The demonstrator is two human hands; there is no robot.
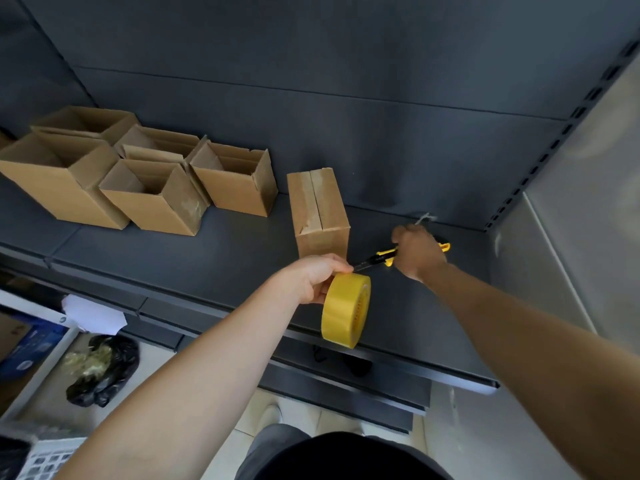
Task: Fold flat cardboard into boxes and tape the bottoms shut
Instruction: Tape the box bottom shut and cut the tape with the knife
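Tape roll (346, 311), yellow, upright on its rim over the front edge of the shelf (207, 247), gripped from above by the left hand (317, 277), fingers curled over the top. Right hand (417, 252) just beside, closed round a yellow-and-black utility knife (384, 257), blade aimed left, tip right up at the left thumb and the top of the roll. Directly behind the left hand, mid-shelf: one cardboard box (320, 209), closed side up, clear tape along the centre seam, one flap corner lifting a little at the near end. Further along toward the left end of the shelf, a tight cluster of open boxes (152, 199), mouths up, touching one another. Down below the shelf front, left side: black plastic bag (100, 368) and a white sheet of paper (93, 313).
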